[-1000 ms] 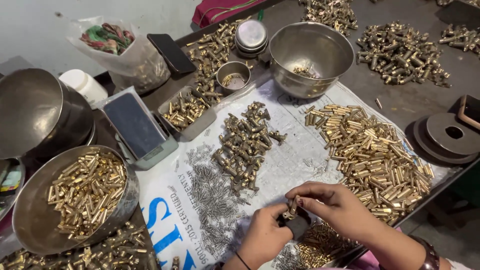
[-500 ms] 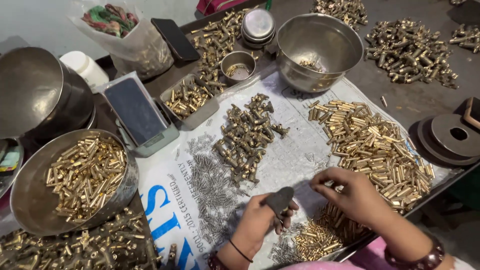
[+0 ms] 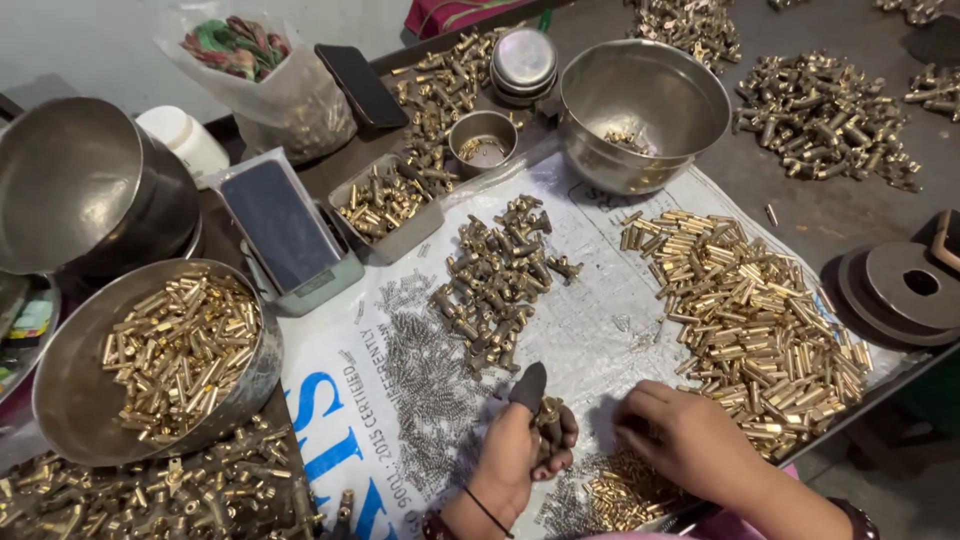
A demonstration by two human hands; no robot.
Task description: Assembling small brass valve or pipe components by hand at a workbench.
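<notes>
My left hand [image 3: 515, 448] is closed around a small brass fitting [image 3: 549, 420], with a dark cover on its thumb pointing up. My right hand [image 3: 683, 440] rests palm down beside it, fingers curled over a low pile of small brass pins [image 3: 622, 492] at the near table edge; whether it grips one is hidden. A heap of brass tubes [image 3: 757, 320] lies just right of that hand. A heap of darker brass fittings [image 3: 500, 280] sits above my hands, and a spread of small metal springs [image 3: 428, 372] lies to the left, all on a white printed sack [image 3: 590, 345].
A steel bowl of brass tubes [image 3: 170, 350] stands at the left, an empty steel bowl [image 3: 85, 185] behind it. A large steel bowl [image 3: 645, 100] and a small cup [image 3: 483, 140] stand at the back. A phone [image 3: 280, 225], a tray of fittings [image 3: 385, 205] and dark discs [image 3: 905, 290] are nearby.
My hands have separated. The left hand lifted the fitting with its covered thumb upright, and the right hand dropped down onto the small pins near the table edge.
</notes>
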